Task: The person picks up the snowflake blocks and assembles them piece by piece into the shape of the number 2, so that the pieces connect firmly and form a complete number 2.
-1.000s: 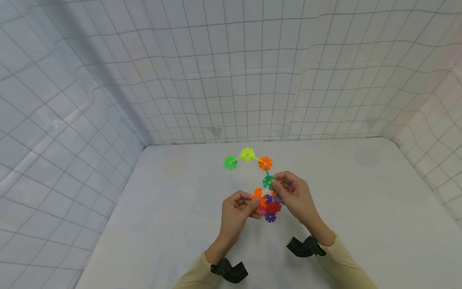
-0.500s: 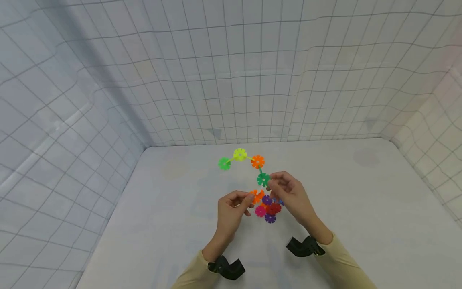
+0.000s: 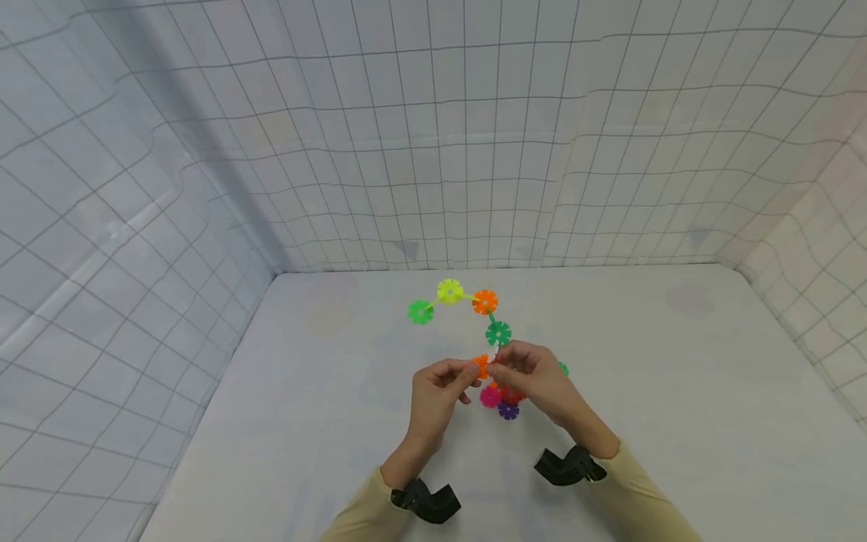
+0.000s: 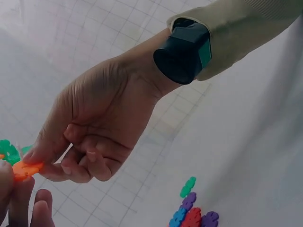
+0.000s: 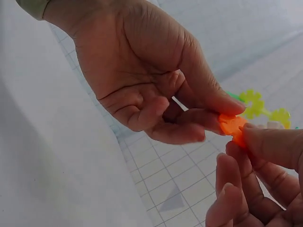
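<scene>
Near the middle of the table, my left hand [image 3: 436,395] pinches an orange notched snowflake disc [image 3: 482,366] between thumb and fingers. My right hand [image 3: 538,376] meets it there, thumb and fingertip also pinching orange plastic [image 5: 233,125] in the right wrist view. Just beyond the fingers stretches a chain of linked discs: dark green [image 3: 498,333], orange [image 3: 485,302], yellow [image 3: 450,291] and light green [image 3: 421,312]. A whitish piece [image 4: 20,150] shows beside the fingertips. Fingers hide how the held disc meets the chain.
Under and beside the hands lie loose discs: pink [image 3: 491,397], purple [image 3: 509,410], red [image 3: 512,394] and a green one [image 3: 563,368] partly behind the right hand. A blue disc [image 4: 178,217] shows in the left wrist view. Gridded white sheeting [image 3: 433,150] rises behind the table.
My right hand has left the dark green disc and moved toward the left hand, onto the orange plastic. The left hand and chain have shifted slightly left, away from the loose discs.
</scene>
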The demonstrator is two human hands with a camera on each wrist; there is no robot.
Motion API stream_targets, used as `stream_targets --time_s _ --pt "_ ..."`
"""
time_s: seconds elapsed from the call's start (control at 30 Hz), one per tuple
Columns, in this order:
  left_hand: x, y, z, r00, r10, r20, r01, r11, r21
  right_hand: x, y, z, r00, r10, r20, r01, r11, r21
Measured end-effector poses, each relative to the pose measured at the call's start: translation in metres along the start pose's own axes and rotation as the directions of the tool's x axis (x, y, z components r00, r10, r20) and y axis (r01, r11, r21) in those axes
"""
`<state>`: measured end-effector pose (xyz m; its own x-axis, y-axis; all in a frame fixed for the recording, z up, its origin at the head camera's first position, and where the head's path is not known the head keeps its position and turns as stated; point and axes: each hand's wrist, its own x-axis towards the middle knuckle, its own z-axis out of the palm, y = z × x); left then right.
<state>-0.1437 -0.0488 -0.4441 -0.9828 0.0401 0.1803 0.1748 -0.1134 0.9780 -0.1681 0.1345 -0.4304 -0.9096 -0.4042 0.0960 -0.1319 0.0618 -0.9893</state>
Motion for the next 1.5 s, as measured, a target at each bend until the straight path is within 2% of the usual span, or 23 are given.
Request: stream_targets --time_s 0.07,0.13,0.17,0.23,0.3,0.4,0.47,0.53,0.63,0.7,0.77,0.83,0.93,1.1,1.17,1.27,1.37,1.43,1.5 --pt "0.001 0.0 0.0 1.0 -0.017 0.021 0.017 1.0 0.008 0.001 0.001 -0.002 1.0 -0.005 -0.028 0.005 1.0 -0.001" --pt "0.003 0.002 0.0 0.998 -0.035 0.047 0.032 0.998 0.052 0.002 0.002 -0.004 0.998 0.003 -0.062 -0.002 1.0 0.004" --pt "0.003 0.002 0.001 0.997 -0.043 0.058 0.037 0.994 0.1 0.002 0.002 -0.005 0.997 0.009 -0.079 -0.008 1.0 0.012" --pt "0.005 -0.011 -0.001 0.995 -0.032 0.093 0.011 0.975 0.221 0.003 0.002 -0.007 0.994 0.024 -0.11 -0.02 0.999 0.039" --pt "0.007 -0.027 -0.004 0.99 -0.035 0.138 -0.021 0.924 0.381 0.003 0.003 -0.01 0.991 0.027 -0.128 -0.018 0.997 0.07" --pt "0.009 -0.057 -0.009 0.977 -0.011 0.212 -0.112 0.818 0.564 0.003 0.003 -0.013 0.99 0.023 -0.142 -0.008 0.995 0.104" --pt "0.008 -0.062 -0.01 0.972 -0.035 0.233 -0.127 0.755 0.643 0.003 0.002 -0.015 0.989 0.023 -0.146 -0.007 0.994 0.111" --pt "0.008 -0.065 -0.009 0.971 -0.041 0.237 -0.139 0.71 0.69 0.003 0.0 -0.017 0.987 0.027 -0.155 -0.01 0.994 0.108" --pt "0.01 -0.065 -0.007 0.972 -0.066 0.228 -0.128 0.664 0.737 0.003 -0.003 -0.019 0.986 0.032 -0.167 -0.015 0.994 0.104" --pt "0.011 -0.066 -0.006 0.971 -0.061 0.23 -0.137 0.646 0.751 0.003 -0.004 -0.019 0.985 0.029 -0.169 -0.012 0.995 0.097" --pt "0.011 -0.066 -0.006 0.972 -0.051 0.231 -0.146 0.639 0.755 0.002 -0.006 -0.02 0.985 0.023 -0.168 -0.007 0.996 0.093" --pt "0.011 -0.066 -0.006 0.971 -0.036 0.235 -0.156 0.646 0.747 0.002 -0.006 -0.021 0.986 0.017 -0.168 -0.001 0.996 0.092" --pt "0.012 -0.066 -0.009 0.973 -0.019 0.229 -0.156 0.678 0.719 0.001 -0.006 -0.022 0.985 0.01 -0.171 0.007 0.995 0.098" --pt "0.015 -0.063 -0.015 0.979 0.003 0.202 -0.134 0.757 0.64 0.001 -0.006 -0.024 0.985 -0.006 -0.173 0.025 0.994 0.11" --pt "0.018 -0.059 -0.017 0.98 0.019 0.199 -0.135 0.796 0.589 0.0 -0.006 -0.024 0.985 -0.016 -0.173 0.036 0.993 0.111" --pt "0.021 -0.045 -0.016 0.983 0.016 0.184 -0.101 0.881 0.463 0.0 -0.008 -0.024 0.985 -0.028 -0.173 0.051 0.99 0.131" --pt "0.021 -0.028 -0.012 0.987 -0.013 0.16 -0.034 0.957 0.286 -0.001 -0.01 -0.023 0.984 -0.029 -0.175 0.058 0.986 0.159" --pt "0.019 -0.018 -0.009 0.988 -0.036 0.149 0.008 0.982 0.187 -0.001 -0.011 -0.022 0.984 -0.031 -0.178 0.061 0.984 0.168" --pt "0.017 -0.01 -0.006 0.989 -0.035 0.144 0.017 0.992 0.124 -0.002 -0.012 -0.02 0.983 -0.028 -0.183 0.06 0.984 0.169"
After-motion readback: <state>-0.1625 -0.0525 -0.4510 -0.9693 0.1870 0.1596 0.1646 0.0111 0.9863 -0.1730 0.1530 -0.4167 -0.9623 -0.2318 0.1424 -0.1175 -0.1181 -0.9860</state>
